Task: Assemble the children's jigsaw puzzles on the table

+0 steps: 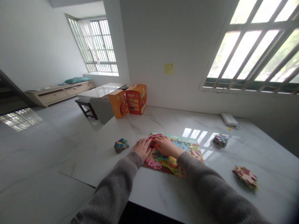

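Observation:
A colourful jigsaw puzzle (171, 160) lies on the white marble-patterned table, with a pink animal, a blue patch and green areas showing. My left hand (142, 148) rests over its left edge, fingers laid out towards the red part at the upper left. From the right, my right hand (167, 147) reaches across the puzzle, its fingers stretched over the same red part. The fingertips of both hands are close together there. What lies directly beneath them is hidden.
Stacks of puzzle pieces stand at the left (121, 145), at the right (220, 140) and nearer at the right (245, 177). Two orange boxes (136, 99) stand at the table's back left. A white device with a cable (229, 120) lies by the wall.

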Tool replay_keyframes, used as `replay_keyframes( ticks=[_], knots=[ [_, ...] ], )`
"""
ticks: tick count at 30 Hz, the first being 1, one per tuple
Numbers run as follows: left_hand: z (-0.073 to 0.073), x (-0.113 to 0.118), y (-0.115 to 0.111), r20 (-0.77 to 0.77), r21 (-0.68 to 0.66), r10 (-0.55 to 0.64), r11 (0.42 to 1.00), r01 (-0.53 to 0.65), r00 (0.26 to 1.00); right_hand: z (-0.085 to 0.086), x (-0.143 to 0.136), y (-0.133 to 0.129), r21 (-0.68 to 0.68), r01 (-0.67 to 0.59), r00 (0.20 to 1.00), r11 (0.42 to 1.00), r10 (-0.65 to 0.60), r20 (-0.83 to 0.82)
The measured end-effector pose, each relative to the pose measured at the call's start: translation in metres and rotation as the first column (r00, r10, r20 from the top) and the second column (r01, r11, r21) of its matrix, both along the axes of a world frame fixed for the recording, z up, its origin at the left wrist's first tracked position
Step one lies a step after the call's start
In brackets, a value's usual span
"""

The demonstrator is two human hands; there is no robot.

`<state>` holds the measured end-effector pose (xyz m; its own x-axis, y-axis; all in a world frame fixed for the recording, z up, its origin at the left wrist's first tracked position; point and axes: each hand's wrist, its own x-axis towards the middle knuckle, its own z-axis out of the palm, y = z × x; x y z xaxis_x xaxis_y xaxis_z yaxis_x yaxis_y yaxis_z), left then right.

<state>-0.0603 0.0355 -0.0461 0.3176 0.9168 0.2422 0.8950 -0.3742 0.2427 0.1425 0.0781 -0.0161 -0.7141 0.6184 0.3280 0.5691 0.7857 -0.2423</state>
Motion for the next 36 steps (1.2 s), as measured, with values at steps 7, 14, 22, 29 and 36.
replay_keyframes(
  ticks=[7, 14, 22, 29, 36],
  knots=[
    [0.007, 0.002, -0.003, -0.058, -0.023, 0.003, 1.000, -0.004, 0.998, -0.002, 0.010, 0.031, -0.006, 0.113, 0.994, 0.994, -0.113, 0.008],
    [0.005, 0.001, -0.001, -0.061, -0.018, -0.007, 1.000, 0.006, 0.998, 0.003, 0.007, 0.054, -0.005, 0.170, 0.979, 0.986, -0.168, 0.119],
    [0.003, 0.001, -0.001, -0.059, -0.010, -0.007, 1.000, 0.006, 0.998, 0.000, 0.003, 0.057, 0.005, 0.197, 0.971, 0.980, -0.196, 0.136],
    [0.005, 0.001, -0.001, -0.075, -0.008, -0.013, 1.000, 0.012, 0.997, 0.002, 0.003, 0.057, 0.015, 0.205, 0.967, 0.979, -0.205, 0.153],
    [0.003, -0.001, 0.000, -0.096, -0.009, -0.019, 1.000, 0.018, 0.995, 0.000, 0.003, 0.055, 0.034, 0.191, 0.968, 0.981, -0.194, 0.157]
  ],
)
